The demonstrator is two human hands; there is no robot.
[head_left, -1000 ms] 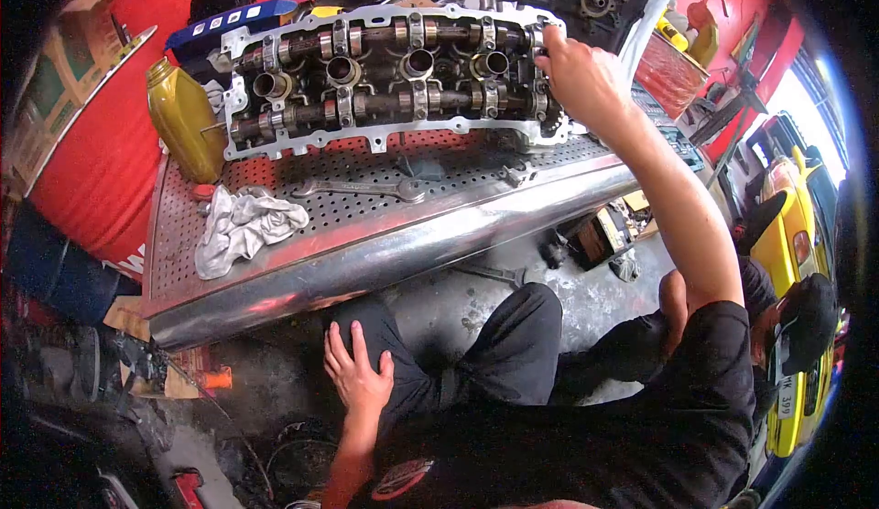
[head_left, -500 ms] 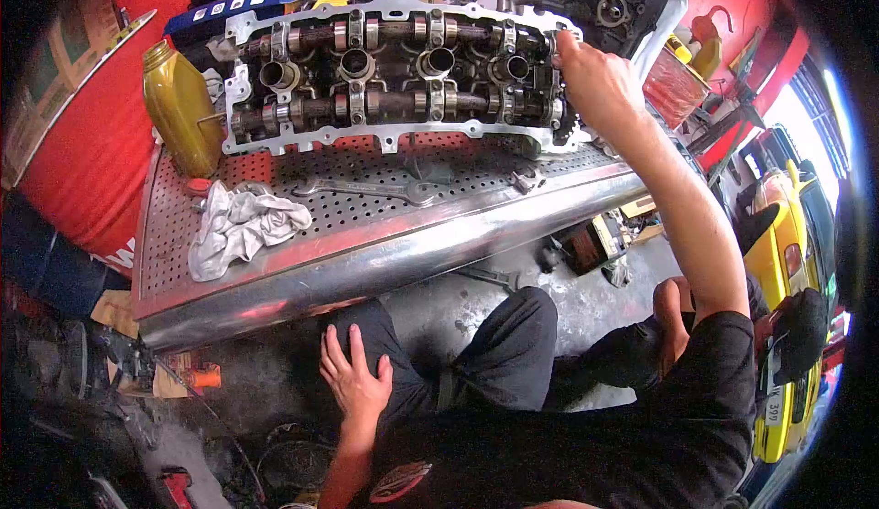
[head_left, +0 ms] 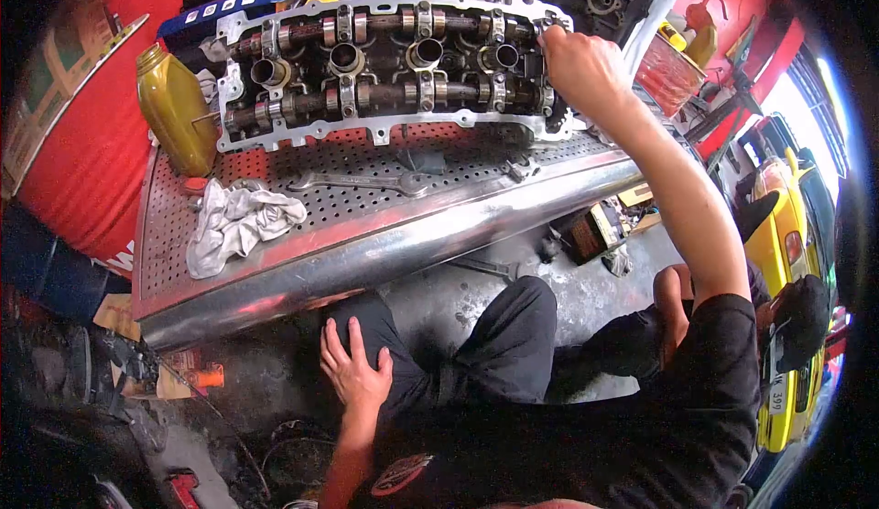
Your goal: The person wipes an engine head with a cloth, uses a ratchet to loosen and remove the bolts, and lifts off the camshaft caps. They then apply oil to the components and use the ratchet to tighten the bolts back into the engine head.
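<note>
A cylinder head (head_left: 381, 135) with two camshafts lies across the perforated metal bench, its spark plug tubes facing me. My right hand (head_left: 586, 68) is at its right end, by the upper camshaft's end. The fingers are curled and pressed together there; what they grip, if anything, is hidden. Below that hand a toothed sprocket (head_left: 558, 117) shows at the lower camshaft's end. My left hand (head_left: 355, 367) lies on my left thigh, fingers spread, holding nothing.
On the bench (head_left: 366, 230) lie a wrench (head_left: 362, 182), a crumpled white rag (head_left: 240, 225) and a small metal part (head_left: 522, 170). A gold oil bottle (head_left: 179, 111) stands at the left. Another person (head_left: 673, 312) is low at the right, near a yellow car (head_left: 783, 253).
The view has shifted slightly, so the bench sits a little further left and up. My right hand stays at the cylinder head's right end, its fingers slightly turned. My left hand stays put.
</note>
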